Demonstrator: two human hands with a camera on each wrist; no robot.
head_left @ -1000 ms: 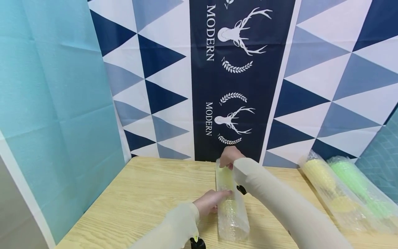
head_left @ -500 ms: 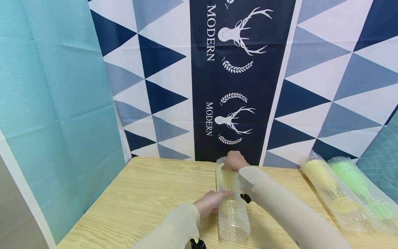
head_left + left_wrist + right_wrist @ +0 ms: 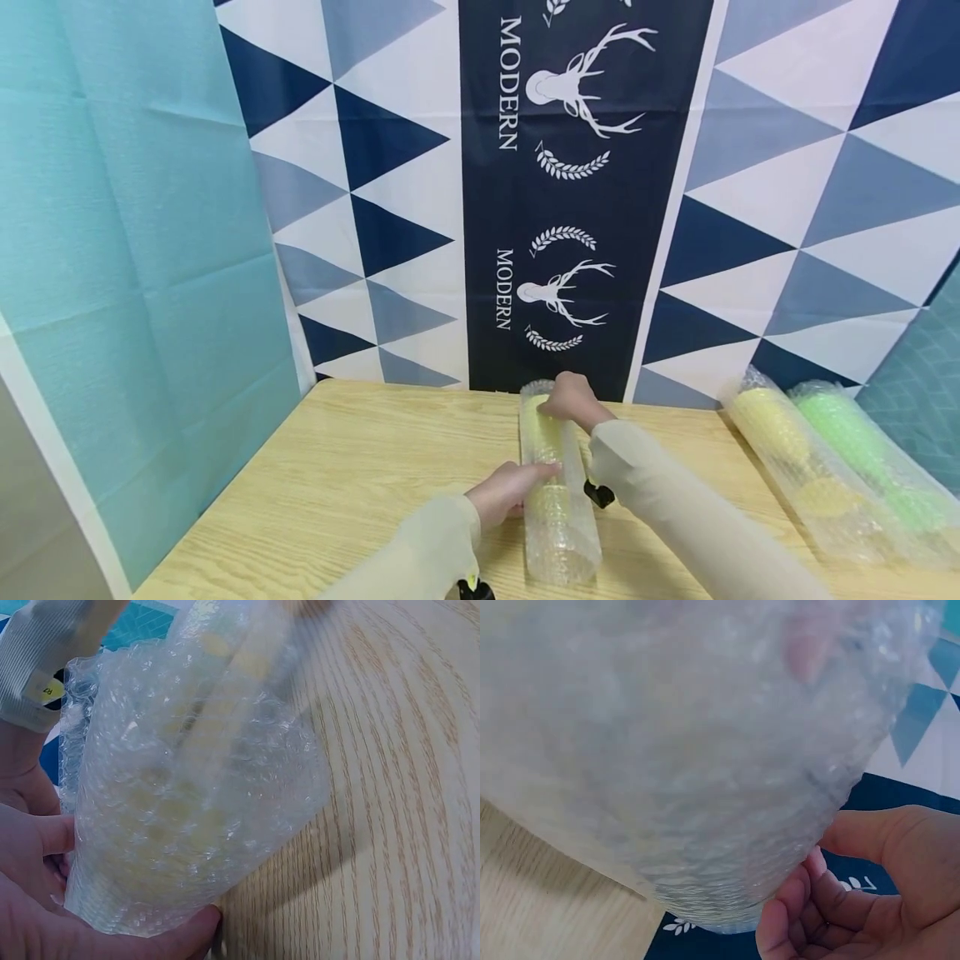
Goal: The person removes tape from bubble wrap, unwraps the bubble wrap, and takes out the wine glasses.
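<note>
A yellow object wrapped in clear bubble wrap [image 3: 558, 533] lies lengthwise on the wooden table, one end toward the back edge. The wrap reaches past the yellow part at the near end as a hollow tube. My left hand [image 3: 506, 493] grips the roll from its left side, thumb over the top; in the left wrist view its fingers [image 3: 142, 945] curl at the wrap's edge. Up at the far end, my right hand [image 3: 573, 400] pinches the edge of the wrap. The right wrist view shows its thumb and fingers [image 3: 855, 892] on that edge.
On the right side of the table lie two more bubble-wrapped rolls, one yellow [image 3: 780, 433] and one green [image 3: 855, 442]. A patterned cloth [image 3: 405, 200] hangs behind the table [image 3: 360, 467], and a teal cloth [image 3: 150, 250] at the left.
My right hand has moved slightly right and nearer, drawing the wrap's edge over toward the right at the far end. The left hand keeps its grip in the same place.
</note>
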